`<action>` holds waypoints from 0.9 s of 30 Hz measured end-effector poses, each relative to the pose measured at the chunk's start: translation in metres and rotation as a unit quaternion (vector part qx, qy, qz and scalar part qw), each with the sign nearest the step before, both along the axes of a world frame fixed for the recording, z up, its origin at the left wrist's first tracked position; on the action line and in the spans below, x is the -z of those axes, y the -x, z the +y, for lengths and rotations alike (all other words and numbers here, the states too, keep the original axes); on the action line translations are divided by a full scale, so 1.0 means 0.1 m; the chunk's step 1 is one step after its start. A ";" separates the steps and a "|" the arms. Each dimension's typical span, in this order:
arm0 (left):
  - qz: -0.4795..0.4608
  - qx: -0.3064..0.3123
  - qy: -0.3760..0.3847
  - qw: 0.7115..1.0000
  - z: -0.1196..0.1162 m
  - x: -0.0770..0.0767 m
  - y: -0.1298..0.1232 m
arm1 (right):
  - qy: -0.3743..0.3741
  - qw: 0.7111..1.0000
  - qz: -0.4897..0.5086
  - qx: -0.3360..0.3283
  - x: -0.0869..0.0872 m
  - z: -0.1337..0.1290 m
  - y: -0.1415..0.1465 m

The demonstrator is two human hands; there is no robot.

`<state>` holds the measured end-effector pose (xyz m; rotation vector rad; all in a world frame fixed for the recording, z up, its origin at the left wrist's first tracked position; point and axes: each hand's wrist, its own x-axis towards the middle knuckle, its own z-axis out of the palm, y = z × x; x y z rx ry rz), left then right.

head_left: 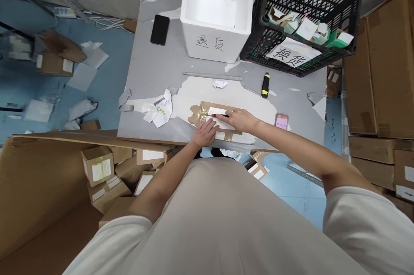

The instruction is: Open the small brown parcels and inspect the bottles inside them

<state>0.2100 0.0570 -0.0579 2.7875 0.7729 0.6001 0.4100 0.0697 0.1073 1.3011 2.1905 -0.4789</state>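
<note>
I have both arms reaching forward over the near edge of the desk [145, 80]. The left hand [205, 132] comes up from the lower left, palm down, its fingers lying across the near left part of a small cardboard package [223, 125]; its thumb is hard to make out, so I can't tell whether that grip is pinching the side or only pressing. The right forearm slants in from the lower right, and the right hand [241, 120] sits over the package's far right side. Its grip is closed around a slim red-and-black tool [221, 115], pointing left, the tip at the shiny tape [202, 114].

The package lies near the desk's front edge, on a torn white sheet [194, 89]. To my left is a crumpled white wrapper [162, 109]; to the right, a pink-and-orange item [281, 121] lies just beyond the right forearm. Further off lies a yellow-and-black handle [265, 85].

A white foam box [216, 46] and a black crate [258, 42] of small cartons block the far side, with a black phone [160, 30] left of them. At my lower left, a large carton [42, 171] full of parcels crowds the desk edge.
</note>
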 end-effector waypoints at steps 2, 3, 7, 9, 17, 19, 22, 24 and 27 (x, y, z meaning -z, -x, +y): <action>0.002 0.000 0.022 1.000 0.00 0.00 -0.01 | 0.000 1.000 -0.005 0.003 -0.03 -0.03 -0.05; 0.003 0.000 0.037 0.999 0.00 0.00 -0.01 | -0.003 1.000 -0.005 0.004 -0.04 -0.05 -0.07; 0.003 -0.004 0.091 0.996 0.00 0.02 -0.01 | 0.001 1.000 -0.012 0.024 -0.10 -0.19 -0.27; 0.003 -0.008 0.103 0.995 0.00 0.03 -0.01 | 0.010 0.999 -0.033 0.042 -0.15 -0.31 -0.43; 0.021 -0.026 0.093 0.995 -0.02 0.01 -0.04 | 0.016 0.994 -0.087 0.070 -0.31 -0.82 -1.06; 0.025 -0.031 0.082 0.996 -0.02 -0.01 -0.05 | 0.005 0.994 -0.086 0.073 -0.32 -0.89 -1.11; 0.024 -0.037 0.066 0.997 -0.02 -0.03 -0.06 | -0.015 0.994 -0.078 0.075 -0.30 -0.97 -1.16; 0.024 -0.034 0.054 0.998 -0.02 -0.04 -0.05 | -0.032 0.994 -0.060 0.080 -0.30 -1.05 -1.21; 0.033 -0.026 0.047 0.998 -0.03 -0.06 -0.04 | -0.080 0.987 -0.012 0.135 -0.26 -1.24 -1.34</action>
